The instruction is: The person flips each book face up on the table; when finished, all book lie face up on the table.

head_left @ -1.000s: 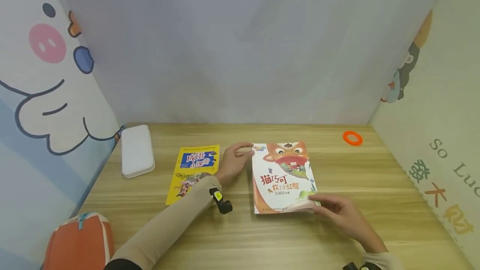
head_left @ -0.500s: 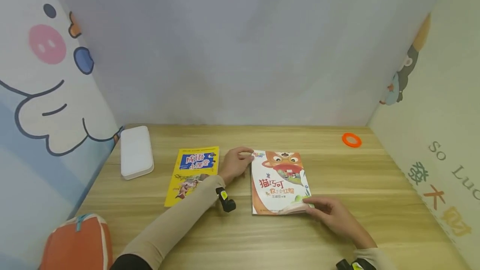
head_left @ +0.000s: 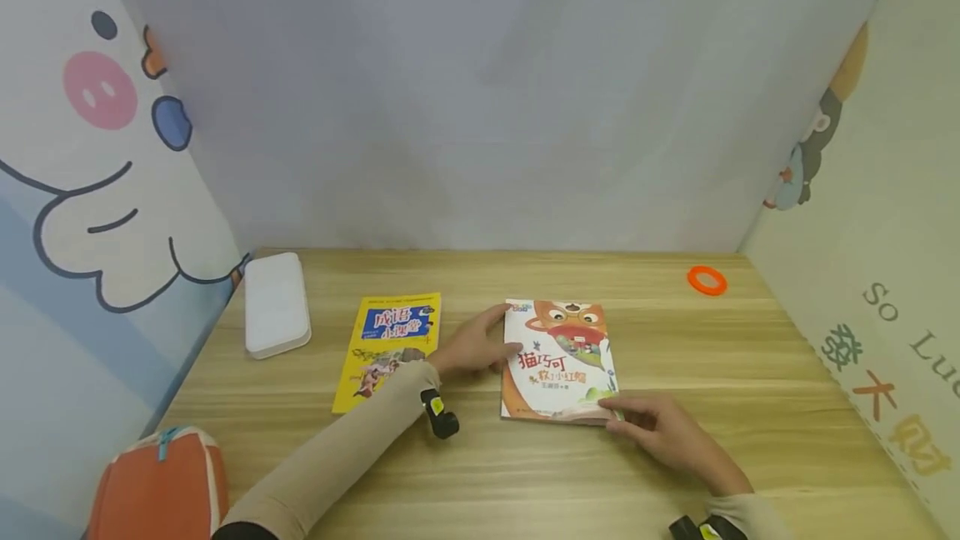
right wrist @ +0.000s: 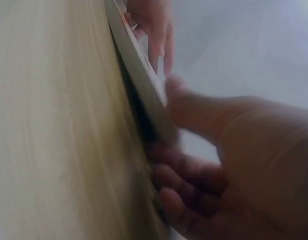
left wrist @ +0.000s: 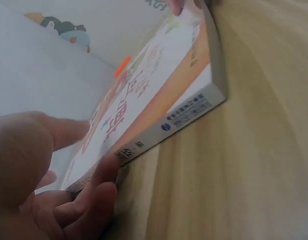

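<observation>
A white picture book (head_left: pixel 562 357) with a fox-like face on its cover lies face up at the middle of the table. My left hand (head_left: pixel 474 345) holds its left edge, the thumb over the cover and the other fingers along the printed spine (left wrist: pixel 186 112). At the lower right corner my right hand (head_left: pixel 667 432) pinches the book, thumb on one face and fingers beneath. In the right wrist view a dark gap shows under this edge of the book (right wrist: pixel 144 75). A yellow book (head_left: pixel 375 348) lies to the left, partly covered by my left forearm.
A white rounded case (head_left: pixel 276 304) stands at the table's back left. An orange pouch (head_left: pixel 161 486) with a blue zip pull sits at the front left. Toward the back right lies an orange ring (head_left: pixel 707 267). Walls bound the wooden table (head_left: pixel 465 473) behind and at both sides.
My left hand has slid down from the book's top left corner along the spine. The book has shifted slightly left and lies flatter; my right hand went with its corner.
</observation>
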{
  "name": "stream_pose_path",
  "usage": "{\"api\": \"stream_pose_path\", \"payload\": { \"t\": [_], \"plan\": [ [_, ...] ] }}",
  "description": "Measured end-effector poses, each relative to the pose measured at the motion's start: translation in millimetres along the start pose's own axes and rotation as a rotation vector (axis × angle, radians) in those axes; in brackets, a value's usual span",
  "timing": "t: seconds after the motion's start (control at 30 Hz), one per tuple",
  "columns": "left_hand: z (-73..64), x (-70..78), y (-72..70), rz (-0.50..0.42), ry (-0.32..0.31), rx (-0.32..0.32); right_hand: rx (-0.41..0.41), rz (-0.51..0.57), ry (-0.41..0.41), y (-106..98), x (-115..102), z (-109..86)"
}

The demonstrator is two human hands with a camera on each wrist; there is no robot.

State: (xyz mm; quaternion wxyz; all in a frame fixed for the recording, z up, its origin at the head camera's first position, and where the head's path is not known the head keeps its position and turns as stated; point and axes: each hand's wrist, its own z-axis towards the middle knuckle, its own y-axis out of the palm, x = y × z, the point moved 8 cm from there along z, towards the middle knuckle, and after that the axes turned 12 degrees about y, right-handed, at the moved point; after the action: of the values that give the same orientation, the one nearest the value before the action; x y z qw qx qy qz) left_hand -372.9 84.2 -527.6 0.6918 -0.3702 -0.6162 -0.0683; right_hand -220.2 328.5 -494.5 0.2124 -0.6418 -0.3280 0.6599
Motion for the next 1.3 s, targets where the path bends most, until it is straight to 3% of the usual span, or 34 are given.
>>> {"api": "stream_pose_path", "payload": {
  "t": [0.1, 0.17, 0.27, 0.47, 0.7, 1.03, 1.3],
  "plan": [
    [-17.2, 3.9, 8.8, 0.090, 0.009, -0.108, 0.060, -0.078, -0.016, -1.7, -4.0, -2.2],
    [-27.5, 9.6, 13.7, 0.164, 0.055, -0.145, 0.108, -0.131, -0.024, -2.9, -6.2, -3.3],
    [-43.7, 17.0, 20.9, 0.246, 0.125, -0.173, 0.147, -0.194, -0.034, -2.1, -8.9, -3.5],
    [-67.3, 20.5, 33.6, 0.286, 0.160, -0.196, 0.173, -0.198, -0.051, -4.1, -10.6, -1.6],
    [-69.7, 20.5, 34.3, 0.297, 0.155, -0.154, 0.180, -0.188, -0.060, -1.3, -6.1, 0.2],
    [-61.6, 15.1, 29.7, 0.178, 0.067, -0.125, 0.180, -0.178, -0.060, -6.8, -2.9, 4.3],
    [-62.1, 14.0, 32.7, 0.132, 0.056, -0.110, 0.157, -0.160, -0.023, -6.5, 2.4, 6.6]
  ]
}}
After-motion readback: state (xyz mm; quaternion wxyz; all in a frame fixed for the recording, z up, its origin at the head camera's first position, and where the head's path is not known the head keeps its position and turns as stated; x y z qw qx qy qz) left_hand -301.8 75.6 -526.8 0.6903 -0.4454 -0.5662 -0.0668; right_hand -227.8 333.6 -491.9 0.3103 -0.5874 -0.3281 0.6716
